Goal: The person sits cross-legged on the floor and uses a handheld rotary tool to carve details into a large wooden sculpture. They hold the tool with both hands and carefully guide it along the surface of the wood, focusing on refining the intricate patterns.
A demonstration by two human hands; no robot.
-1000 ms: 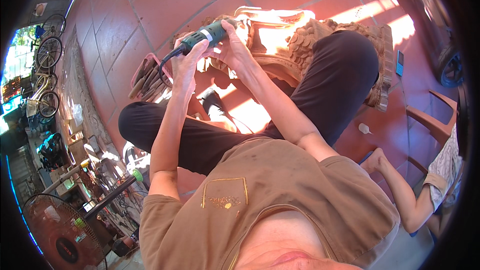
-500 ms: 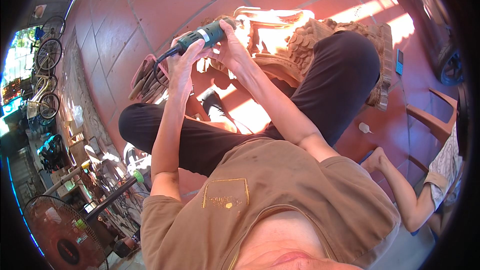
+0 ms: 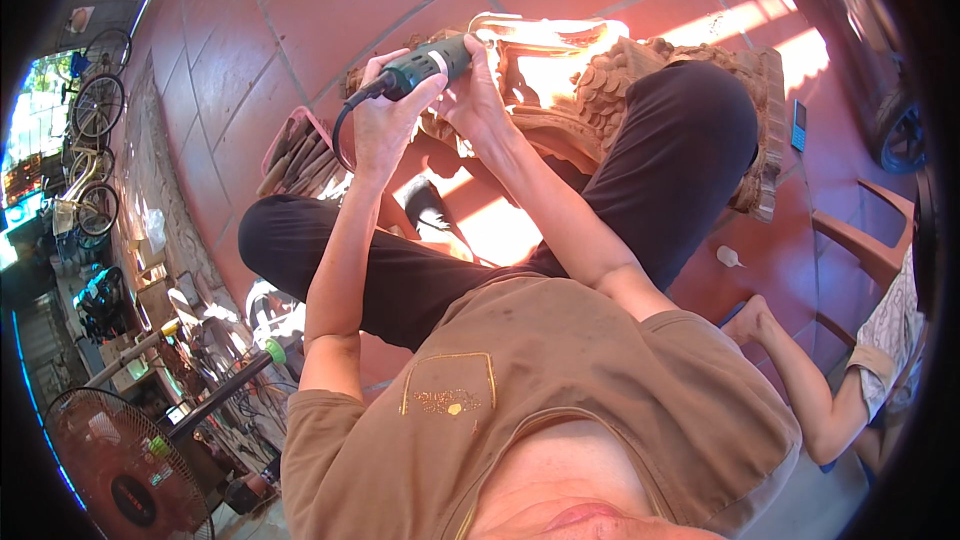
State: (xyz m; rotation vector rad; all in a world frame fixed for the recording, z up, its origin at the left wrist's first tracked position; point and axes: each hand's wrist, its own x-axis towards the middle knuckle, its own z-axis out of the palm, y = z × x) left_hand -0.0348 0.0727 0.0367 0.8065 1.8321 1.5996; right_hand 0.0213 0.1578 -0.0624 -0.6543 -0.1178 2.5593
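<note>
A dark green die grinder (image 3: 440, 62) with a grey band and a black cable is held across the near left part of a carved wooden piece (image 3: 600, 95). My left hand (image 3: 388, 120) wraps round its rear body, near the cable end. Closer to the front end, my right hand (image 3: 474, 100) grips the tool, its fingers around the nose. The bit is hidden behind the right hand, so contact with the wood cannot be made out. Strong sunlight washes out the middle of the carving, which has scale-like relief on its right. My knee covers part of it.
Left of my legs lies a bundle of hand tools (image 3: 300, 155) in a pink holder. A standing fan (image 3: 130, 480) is at lower left, bicycles (image 3: 98, 110) beyond. A phone (image 3: 799, 126), a small white bottle (image 3: 729, 256), a brown chair (image 3: 870, 240) and another person's arm (image 3: 815, 405) are on the right.
Both hands have shifted the die grinder a little to the right along the carving. Its cable has moved along with it.
</note>
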